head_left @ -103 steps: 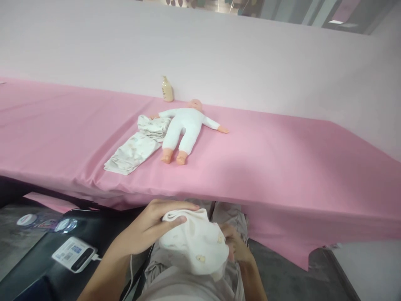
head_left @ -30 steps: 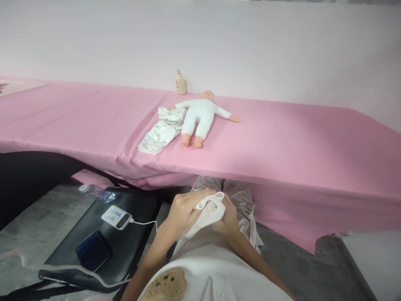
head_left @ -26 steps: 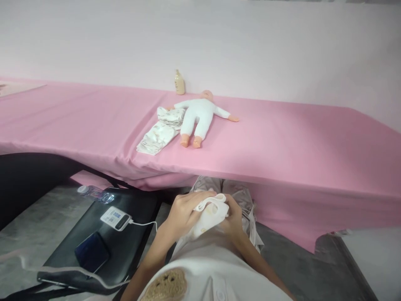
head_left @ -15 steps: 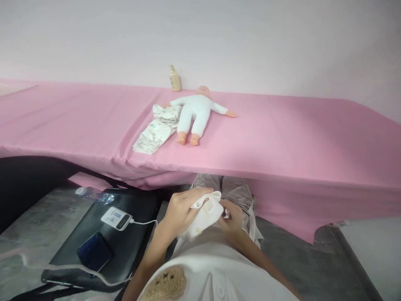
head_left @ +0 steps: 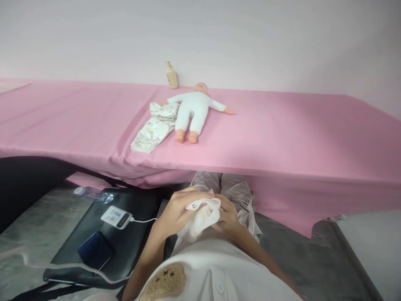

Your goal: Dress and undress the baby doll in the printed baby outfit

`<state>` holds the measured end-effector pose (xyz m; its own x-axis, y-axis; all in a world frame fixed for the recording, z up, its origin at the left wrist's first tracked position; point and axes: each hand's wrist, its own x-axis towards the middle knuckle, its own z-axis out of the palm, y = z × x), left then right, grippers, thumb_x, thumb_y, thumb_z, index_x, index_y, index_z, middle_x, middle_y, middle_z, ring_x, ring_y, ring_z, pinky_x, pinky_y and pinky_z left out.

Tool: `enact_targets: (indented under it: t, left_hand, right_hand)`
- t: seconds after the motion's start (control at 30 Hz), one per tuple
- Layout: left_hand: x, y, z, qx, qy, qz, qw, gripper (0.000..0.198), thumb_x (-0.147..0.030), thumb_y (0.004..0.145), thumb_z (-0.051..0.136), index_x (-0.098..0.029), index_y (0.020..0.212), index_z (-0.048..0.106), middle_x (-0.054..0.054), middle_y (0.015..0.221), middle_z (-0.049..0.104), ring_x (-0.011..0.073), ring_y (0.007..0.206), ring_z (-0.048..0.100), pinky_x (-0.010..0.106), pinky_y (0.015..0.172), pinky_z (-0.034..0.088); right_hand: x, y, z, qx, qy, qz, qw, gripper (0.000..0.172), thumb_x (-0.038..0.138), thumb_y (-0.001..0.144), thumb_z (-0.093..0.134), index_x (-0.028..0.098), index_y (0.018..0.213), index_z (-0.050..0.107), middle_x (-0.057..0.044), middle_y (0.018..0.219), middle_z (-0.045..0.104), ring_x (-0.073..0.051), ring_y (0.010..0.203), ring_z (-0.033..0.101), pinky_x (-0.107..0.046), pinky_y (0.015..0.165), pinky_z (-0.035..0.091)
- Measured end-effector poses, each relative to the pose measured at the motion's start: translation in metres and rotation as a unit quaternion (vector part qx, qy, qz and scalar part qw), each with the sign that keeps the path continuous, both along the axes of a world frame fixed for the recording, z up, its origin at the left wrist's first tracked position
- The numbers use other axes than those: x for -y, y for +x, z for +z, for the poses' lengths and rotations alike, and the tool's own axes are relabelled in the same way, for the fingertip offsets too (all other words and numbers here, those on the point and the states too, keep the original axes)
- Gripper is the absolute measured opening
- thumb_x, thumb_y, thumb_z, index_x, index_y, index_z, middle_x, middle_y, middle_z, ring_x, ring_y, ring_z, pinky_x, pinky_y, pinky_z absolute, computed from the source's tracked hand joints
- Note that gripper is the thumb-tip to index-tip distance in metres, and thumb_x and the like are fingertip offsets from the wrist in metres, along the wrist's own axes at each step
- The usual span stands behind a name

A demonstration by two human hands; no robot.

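Observation:
Low in front of my body, a small white folded cloth (head_left: 201,221) with a faint yellowish print is between my two hands. My left hand (head_left: 180,209) is closed around its left side, fingers across the top. On the other side, my right hand (head_left: 228,215) curls against the cloth's right edge; its fingertips are partly hidden behind the fabric. On the pink-covered table lies a doll (head_left: 193,109) in a white suit, on its back with arms spread. Folded printed white clothes (head_left: 153,133) rest beside it on the left.
A pump bottle (head_left: 172,76) stands by the wall behind the doll. The pink tablecloth (head_left: 282,138) hangs over the table's front edge. At my left, a black chair (head_left: 134,234) holds a dark phone (head_left: 95,251), a white device (head_left: 115,217) with a cable, and a plastic bottle (head_left: 90,193).
My right hand has moved in closer to the cloth and its fingers have curled against it. The cloth has tilted slightly and shifted left. The view has shifted a little.

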<state>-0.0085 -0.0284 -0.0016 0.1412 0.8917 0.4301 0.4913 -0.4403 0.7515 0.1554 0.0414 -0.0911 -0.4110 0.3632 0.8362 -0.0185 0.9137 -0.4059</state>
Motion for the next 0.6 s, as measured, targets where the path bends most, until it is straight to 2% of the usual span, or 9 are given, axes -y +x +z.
enact_targets:
  t: [0.1,0.2,0.33,0.43,0.53,0.6]
  left_hand:
    - [0.001,-0.003,-0.001,-0.007,0.005,0.018,1.000,0.025,-0.019,0.090,0.052,-0.018,0.110,0.068,0.007,0.101,0.072,0.0156,0.089,0.065,0.025,0.080,0.050]
    - [0.002,-0.008,-0.003,-0.012,0.012,0.039,0.999,0.025,-0.019,0.090,0.053,-0.018,0.110,0.068,0.007,0.102,0.072,0.0159,0.089,0.065,0.025,0.081,0.050]
    - [0.004,-0.014,-0.004,-0.003,0.022,0.070,0.997,0.025,-0.019,0.090,0.054,-0.018,0.110,0.069,0.006,0.101,0.073,0.0153,0.088,0.065,0.024,0.079,0.049]
    - [0.004,-0.014,-0.004,0.012,0.031,0.070,0.997,0.025,-0.018,0.089,0.055,-0.018,0.109,0.070,0.006,0.100,0.073,0.0148,0.086,0.065,0.023,0.076,0.050]
    - [0.005,-0.013,-0.003,0.029,0.041,0.062,0.997,0.023,-0.018,0.088,0.056,-0.018,0.107,0.071,0.007,0.097,0.073,0.0153,0.083,0.066,0.023,0.073,0.051]
    - [0.007,-0.014,-0.002,0.037,0.053,0.078,0.995,0.023,-0.018,0.088,0.056,-0.018,0.105,0.072,0.006,0.096,0.073,0.0155,0.083,0.066,0.023,0.074,0.051]
  right_hand:
    - [-0.003,0.000,-0.010,0.070,0.035,-0.029,0.996,0.016,0.016,0.078,0.049,0.020,0.080,0.065,-0.007,0.079,0.068,-0.019,0.082,0.066,-0.037,0.078,0.058]
    - [-0.005,0.004,-0.015,0.120,0.027,-0.042,0.991,0.020,0.019,0.083,0.047,0.018,0.084,0.067,-0.008,0.081,0.069,-0.021,0.084,0.066,-0.039,0.080,0.058]
    - [-0.007,0.010,-0.018,0.148,-0.006,-0.024,0.989,0.021,0.019,0.087,0.048,0.017,0.094,0.068,-0.010,0.092,0.070,-0.020,0.089,0.066,-0.038,0.085,0.057]
    - [-0.015,0.010,-0.021,0.156,-0.023,-0.005,0.987,0.023,0.019,0.088,0.048,0.016,0.098,0.069,-0.010,0.095,0.070,-0.020,0.091,0.066,-0.038,0.085,0.056]
    - [-0.029,0.013,-0.013,0.168,-0.041,0.038,0.984,0.023,0.018,0.088,0.049,0.017,0.099,0.069,-0.010,0.097,0.070,-0.020,0.093,0.066,-0.037,0.087,0.056]
    - [-0.040,0.020,0.004,0.156,-0.056,0.069,0.984,0.021,0.017,0.088,0.051,0.019,0.095,0.070,-0.008,0.097,0.070,-0.018,0.093,0.066,-0.036,0.091,0.055]
